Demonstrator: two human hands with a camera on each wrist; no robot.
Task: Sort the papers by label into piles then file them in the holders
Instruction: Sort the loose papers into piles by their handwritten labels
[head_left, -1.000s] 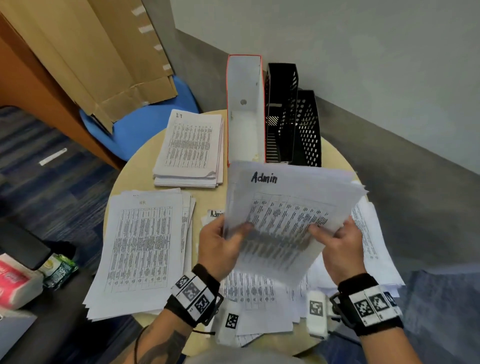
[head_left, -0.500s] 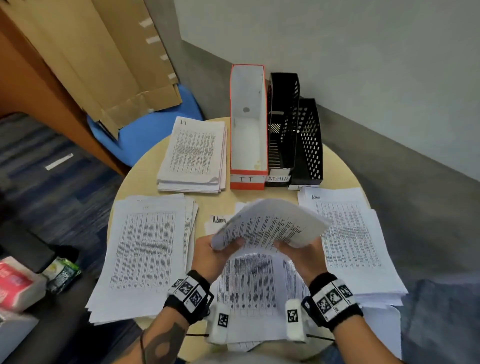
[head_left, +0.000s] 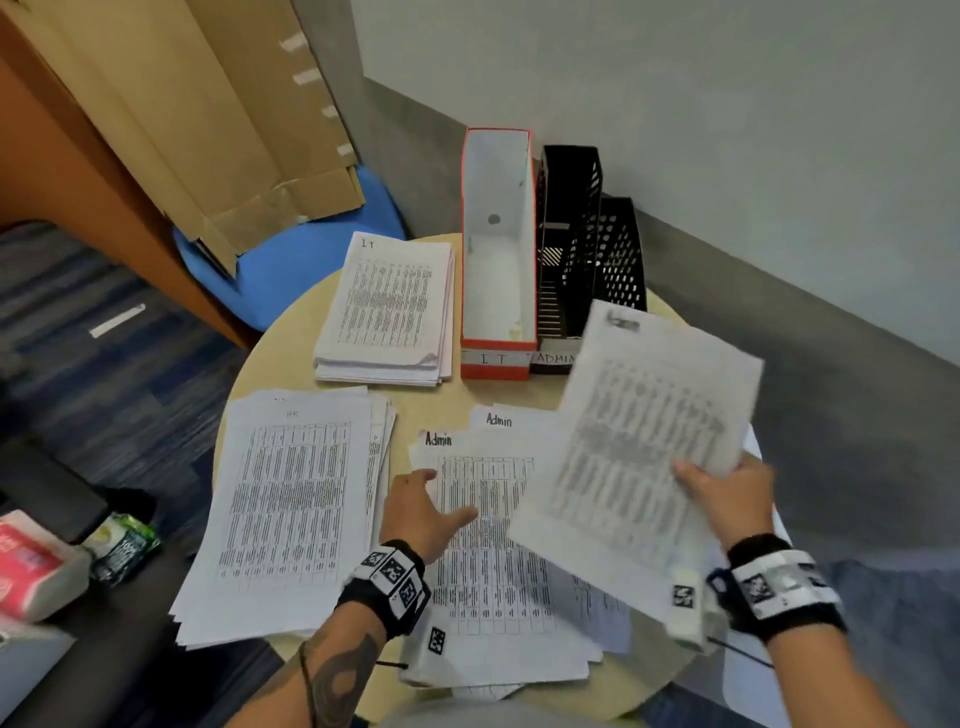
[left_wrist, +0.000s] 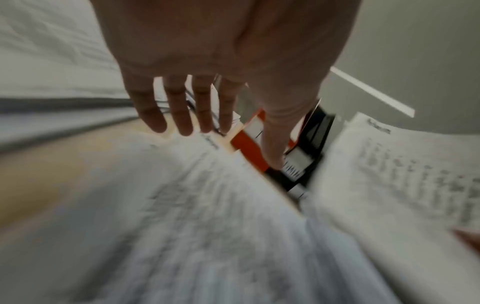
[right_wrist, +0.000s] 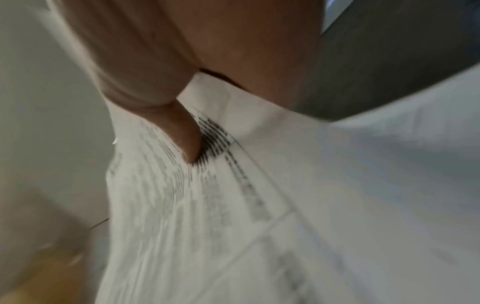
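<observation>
My right hand pinches a blurred stack of printed sheets by its lower right edge and holds it tilted above the table's right side; the thumb presses on top. My left hand hovers open, fingers spread, over the Admin pile in front of me. An HR pile lies at the left and an IT pile at the back. Behind stand the orange-and-white IT holder, the black ADMIN holder and a second black mesh holder.
The round wooden table stands in a corner by grey walls. Flattened cardboard leans over a blue chair at the back left. A red tissue pack and a green packet lie on a dark surface at the left.
Both hands held the stack together in front of me; now the left hand has let go and spread over the Admin pile, while the right hand has carried the stack rightward.
</observation>
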